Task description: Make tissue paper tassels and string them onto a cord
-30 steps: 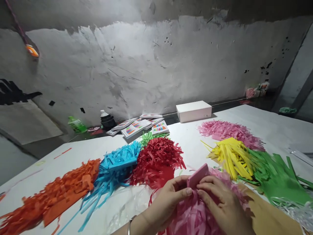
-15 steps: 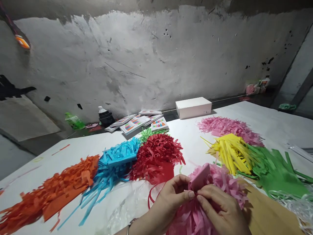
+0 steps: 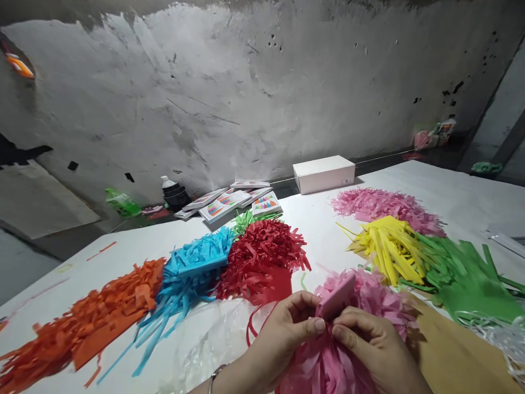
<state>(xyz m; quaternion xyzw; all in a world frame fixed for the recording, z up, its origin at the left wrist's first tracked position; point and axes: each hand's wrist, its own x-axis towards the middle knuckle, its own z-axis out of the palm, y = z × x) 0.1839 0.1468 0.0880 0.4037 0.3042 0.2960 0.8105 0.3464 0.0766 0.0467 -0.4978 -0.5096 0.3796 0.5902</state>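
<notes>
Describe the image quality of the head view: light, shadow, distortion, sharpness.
Head view: dim, even light; the white table is the brightest area, the wall grey and dull. Wide-angle bending curves the table edge and the wall. Both hands, left hand and right hand, and the pink tassel look fairly sharp; faint soft shadows lie under the paper piles.

I'm looking at a rough craft workshop: a bare, patchy plaster wall (image 3: 246, 98), a big white worktable (image 3: 451, 197) covered with piles of fringed coloured paper (image 3: 262, 257), and stacked printed packets (image 3: 233, 200).
</notes>
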